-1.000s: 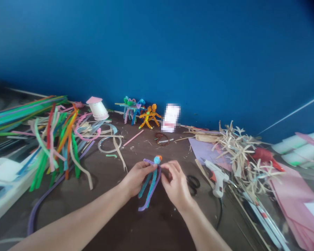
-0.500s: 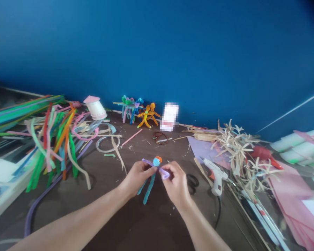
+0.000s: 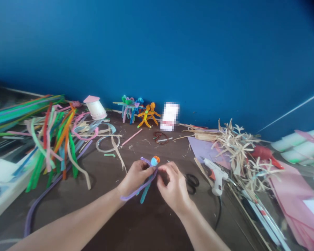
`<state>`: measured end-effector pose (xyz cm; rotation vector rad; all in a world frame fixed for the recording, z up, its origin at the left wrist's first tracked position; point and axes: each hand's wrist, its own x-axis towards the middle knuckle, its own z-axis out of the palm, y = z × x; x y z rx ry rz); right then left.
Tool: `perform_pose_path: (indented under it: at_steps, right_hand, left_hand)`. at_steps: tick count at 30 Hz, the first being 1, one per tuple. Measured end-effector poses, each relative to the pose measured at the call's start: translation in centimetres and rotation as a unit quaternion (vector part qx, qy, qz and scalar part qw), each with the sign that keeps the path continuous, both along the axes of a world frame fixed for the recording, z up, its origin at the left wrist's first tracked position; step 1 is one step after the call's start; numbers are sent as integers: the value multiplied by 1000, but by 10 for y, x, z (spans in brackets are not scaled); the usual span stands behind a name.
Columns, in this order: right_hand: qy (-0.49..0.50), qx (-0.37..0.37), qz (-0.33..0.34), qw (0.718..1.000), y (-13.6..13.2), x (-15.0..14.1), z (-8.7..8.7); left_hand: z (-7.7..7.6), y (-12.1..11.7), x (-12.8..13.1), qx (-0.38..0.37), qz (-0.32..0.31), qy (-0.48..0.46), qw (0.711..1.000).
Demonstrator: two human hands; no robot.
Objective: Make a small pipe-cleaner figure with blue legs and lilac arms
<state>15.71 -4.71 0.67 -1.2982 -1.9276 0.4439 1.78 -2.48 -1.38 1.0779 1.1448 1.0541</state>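
The left grip [image 3: 134, 177] is closed on a blue-headed pipe-cleaner figure [image 3: 149, 176], with a purple pipe cleaner [image 3: 138, 189] trailing below. The right grip [image 3: 172, 188] curls just beside it, its hold hidden, near scissors [image 3: 191, 183] on the bench [image 3: 107, 223].

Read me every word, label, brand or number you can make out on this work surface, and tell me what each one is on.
No text here can be read.
White card: pixelated, with a reddish band across it, unreadable.
Hot glue gun: no legible marking.
Pipe-cleaner figure in the left hand: no text visible.
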Motion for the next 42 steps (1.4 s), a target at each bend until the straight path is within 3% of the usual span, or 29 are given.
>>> perform_pose_path:
  at_steps: [7,12,15,19,21,23,25,27,29,31,33,36,39,42]
  right_hand:
    - [2,4,2,1000,-1,2,5]
    - [141,-88,-8,986,2,1,1]
    - [268,-218,-6,938,7,1,-5]
    - [416,-391,17,821,13,2,-10]
    - [458,-440,37,771,14,4,-10]
    - [471,-459,48,752,15,5,-9]
    - [448,-443,39,775,14,6,-8]
    - [377,-367,9,850,14,9,-5]
    - [257,-225,-35,939,15,13,-3]
    - [108,-79,-76,988,17,20,-3]
    - [-30,-3,-100,995,21,28,-7]
    - [-162,-5,-108,981,30,41,-17]
    - [-206,-6,-141,968,37,52,-22]
    - [-149,30,-171,973,39,54,-18]
  left_hand:
    - [3,-2,3,-7,-7,-49,999]
    - [-3,-2,4,39,3,-23,999]
    - [-1,-2,2,58,-17,9,998]
    - [7,-4,1,85,-47,29,995]
    - [11,-5,2,86,-63,15,994]
    - [12,-6,3,67,-71,-12,995]
    - [12,-5,3,29,-66,-50,996]
    - [10,-3,2,-28,-44,-97,994]
    - [8,1,0,-87,-6,-148,985]
    - [7,5,-3,-131,30,-187,973]
    - [6,8,-5,-158,50,-211,963]
    - [7,9,-6,-177,46,-234,955]
    - [7,8,-6,-169,25,-257,951]
    - [6,7,-5,-160,15,-265,951]
